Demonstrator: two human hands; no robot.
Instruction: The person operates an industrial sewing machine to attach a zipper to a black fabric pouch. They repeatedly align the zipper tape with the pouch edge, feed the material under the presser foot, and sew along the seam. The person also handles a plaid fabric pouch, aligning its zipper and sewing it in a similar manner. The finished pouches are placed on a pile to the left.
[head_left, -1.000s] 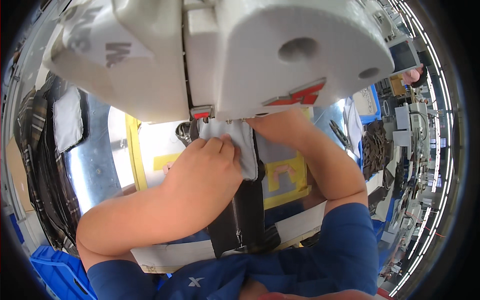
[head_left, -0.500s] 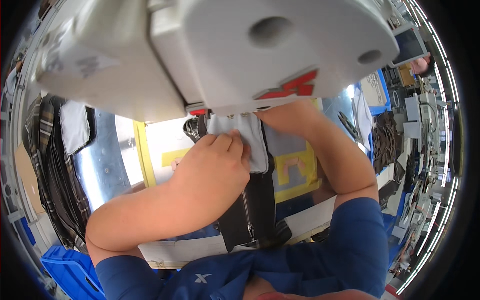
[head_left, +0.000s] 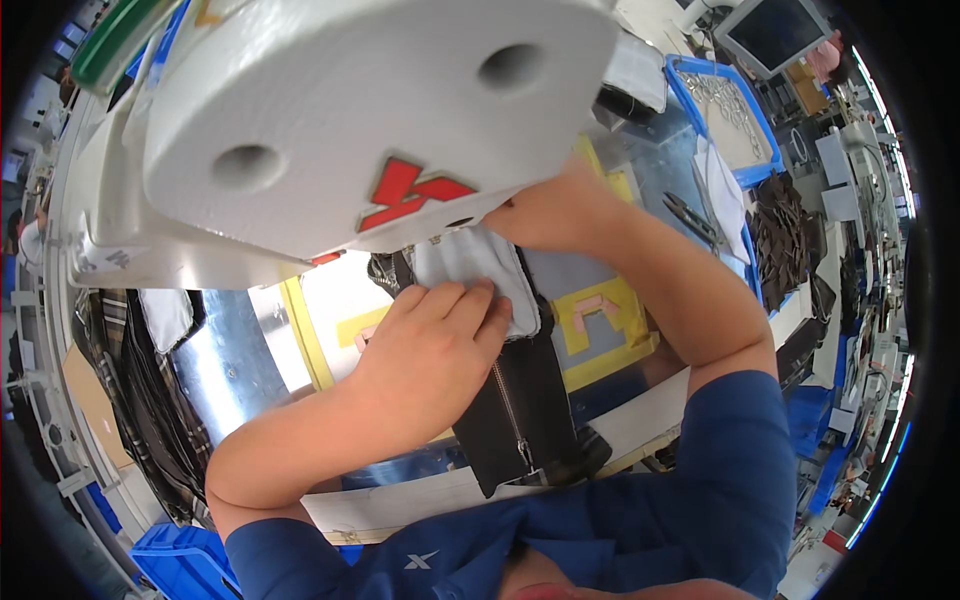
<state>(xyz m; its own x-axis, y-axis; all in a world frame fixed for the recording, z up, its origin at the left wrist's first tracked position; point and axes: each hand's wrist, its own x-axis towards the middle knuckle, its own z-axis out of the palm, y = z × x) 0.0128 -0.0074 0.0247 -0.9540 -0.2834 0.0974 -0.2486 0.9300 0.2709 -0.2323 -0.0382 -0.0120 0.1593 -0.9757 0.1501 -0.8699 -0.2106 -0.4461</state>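
My left hand (head_left: 435,340) rests on a white cloth pocket piece (head_left: 515,300), its fingers bent slightly and lying on the cloth, the thumb hidden. That piece lies over a dark fabric panel (head_left: 520,405) with a metal zipper (head_left: 508,400) running down toward me. Beside the white cloth, another bit of metal zipper (head_left: 382,272) curls up. My right hand (head_left: 535,212) reaches to the far right edge of the cloth. Its fingertips are hidden behind the white sewing machine head (head_left: 330,130), which also covers the far end of the work.
Dark and plaid garment pieces (head_left: 125,400) are stacked at left. Yellow tape (head_left: 610,360) marks the work surface. Right of it lie scissors-like snips (head_left: 690,217), a blue tray (head_left: 775,165) of metal parts and brown cloth pieces (head_left: 780,240). A blue bin (head_left: 185,555) stands lower left.
The view has shifted, so the machine head appears farther left and more of the right side shows. Both hands keep nearly the same place on the cloth.
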